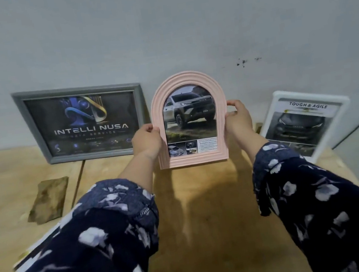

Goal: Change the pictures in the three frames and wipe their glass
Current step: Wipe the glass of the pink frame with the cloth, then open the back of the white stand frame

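Broadly, the wooden table (209, 224) runs up to a grey wall (158, 23), and against that wall lean the grey frame (80, 123) on the left, showing a dark logo poster, and the white frame (306, 122) on the right, showing a car advert. Between them the pink arched frame (189, 120) is held upright, its lower edge at or just above the tabletop; I cannot tell which. The left hand (147, 141) grips its left side and the right hand (238, 119) its right side, fingers curled round the rim, a pickup-truck print facing the camera. My reading is that this frame is being stood in place or checked after its picture went in. Next it would need tilting back until its top rests on the wall, in the gap between its neighbours, without knocking either. A brown cloth (49, 200) lies on the table at left, well apart from the frames, ready for any wiping left. Loose prints (39, 245) lie at the near left edge, partly hidden by the patterned sleeve.
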Motion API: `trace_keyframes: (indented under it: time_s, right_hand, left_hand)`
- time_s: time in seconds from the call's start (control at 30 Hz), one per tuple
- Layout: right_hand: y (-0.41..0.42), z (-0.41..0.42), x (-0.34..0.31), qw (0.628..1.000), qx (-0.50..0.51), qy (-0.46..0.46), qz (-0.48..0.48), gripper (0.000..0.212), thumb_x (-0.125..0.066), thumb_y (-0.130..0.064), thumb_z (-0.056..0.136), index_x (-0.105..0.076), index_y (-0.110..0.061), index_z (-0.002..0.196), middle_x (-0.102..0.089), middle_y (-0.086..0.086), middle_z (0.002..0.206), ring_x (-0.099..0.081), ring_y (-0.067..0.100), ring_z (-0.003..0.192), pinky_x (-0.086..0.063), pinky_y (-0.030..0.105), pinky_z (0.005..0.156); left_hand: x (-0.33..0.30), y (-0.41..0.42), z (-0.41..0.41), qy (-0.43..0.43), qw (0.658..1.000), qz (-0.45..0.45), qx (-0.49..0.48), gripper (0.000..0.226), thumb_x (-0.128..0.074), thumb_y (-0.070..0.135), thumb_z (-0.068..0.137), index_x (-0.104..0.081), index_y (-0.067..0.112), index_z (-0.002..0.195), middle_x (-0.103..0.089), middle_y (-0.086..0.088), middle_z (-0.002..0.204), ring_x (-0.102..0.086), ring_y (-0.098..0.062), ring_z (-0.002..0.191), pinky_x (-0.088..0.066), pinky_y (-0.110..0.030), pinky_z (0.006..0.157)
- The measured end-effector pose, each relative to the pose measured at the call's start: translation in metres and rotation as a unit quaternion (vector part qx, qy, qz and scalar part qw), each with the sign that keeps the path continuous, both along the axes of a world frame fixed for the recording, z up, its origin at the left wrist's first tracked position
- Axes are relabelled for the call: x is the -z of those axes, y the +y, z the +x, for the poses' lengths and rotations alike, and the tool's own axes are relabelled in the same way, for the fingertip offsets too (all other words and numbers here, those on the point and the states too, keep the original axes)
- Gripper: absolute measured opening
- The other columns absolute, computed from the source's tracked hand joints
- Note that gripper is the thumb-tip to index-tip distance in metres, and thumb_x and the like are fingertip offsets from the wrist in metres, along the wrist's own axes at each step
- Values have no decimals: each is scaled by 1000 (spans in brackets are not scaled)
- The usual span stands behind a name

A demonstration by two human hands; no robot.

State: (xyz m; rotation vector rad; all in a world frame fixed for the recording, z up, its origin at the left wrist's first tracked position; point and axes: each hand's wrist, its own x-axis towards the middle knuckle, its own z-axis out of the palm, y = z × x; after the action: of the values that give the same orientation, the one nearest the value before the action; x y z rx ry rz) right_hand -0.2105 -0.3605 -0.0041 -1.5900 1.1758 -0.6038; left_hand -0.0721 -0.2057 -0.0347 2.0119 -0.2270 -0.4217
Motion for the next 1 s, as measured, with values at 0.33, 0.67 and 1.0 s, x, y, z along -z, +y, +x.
trace_keyframes:
  time_s: [0.33, 0.67, 1.0]
  right_hand:
    - [-34, 3, 32, 999, -31, 4, 9, 37, -40, -8, 95, -53, -33, 118, -67, 5, 110, -65, 22, 94, -56, 32, 76]
    - [-1, -17, 6, 995, -81, 51, -4, 48, -39, -2, 98, -36, -10, 145, -47, 9, 142, -49, 26, 122, -39, 24, 86]
    - [-10, -122, 21, 998, -5, 56, 31, 42, -40, -9, 98, -49, -19, 138, -51, 2, 140, -54, 12, 107, -45, 18, 77]
  left_hand:
    - [18, -38, -7, -18, 999, 28, -25, 29, -41, 18, 99, -64, 9, 115, -64, -12, 114, -57, -32, 108, -46, -36, 93]
    - [-10, -40, -26, -131, 985, 110, 1, 49, -51, 15, 92, -39, 9, 140, -35, -13, 145, -38, -32, 130, -32, -40, 108]
    - [-36, -107, -93, -142, 969, 101, 176, 41, -50, 15, 90, -48, 16, 132, -30, -11, 143, -26, -33, 133, -29, -43, 107]
